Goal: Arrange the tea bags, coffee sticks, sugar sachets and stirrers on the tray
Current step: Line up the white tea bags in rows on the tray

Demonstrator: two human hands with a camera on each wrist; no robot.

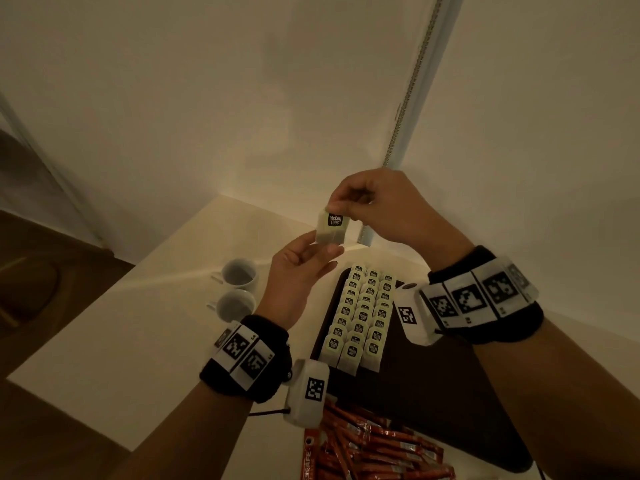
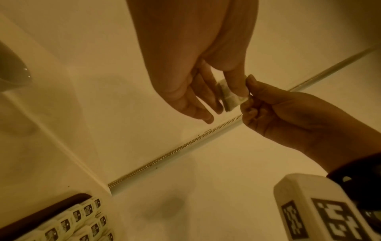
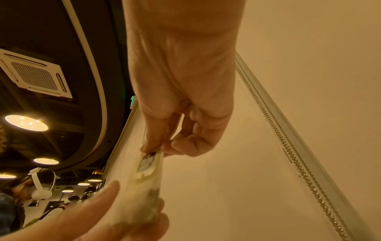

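A white tea bag [image 1: 331,229] with a black label is held up in the air above the far end of the dark brown tray [image 1: 433,393]. My right hand [image 1: 338,203] pinches its top edge, and my left hand [image 1: 323,247] pinches its lower end from below. The left wrist view shows the tea bag [image 2: 229,98] between my left thumb and fingers, with the right hand [image 2: 250,96] meeting it. In the right wrist view the right hand [image 3: 153,150] pinches the tea bag [image 3: 145,177] at its label end. Several tea bags [image 1: 363,317] lie in three rows on the tray. Red coffee sticks [image 1: 374,445] lie piled at the near edge.
Two white cups [image 1: 239,273] [image 1: 235,304] stand on the pale table [image 1: 138,334] left of the tray. A wall with a metal beaded strip [image 1: 408,98] rises right behind the table. The tray's right half is bare.
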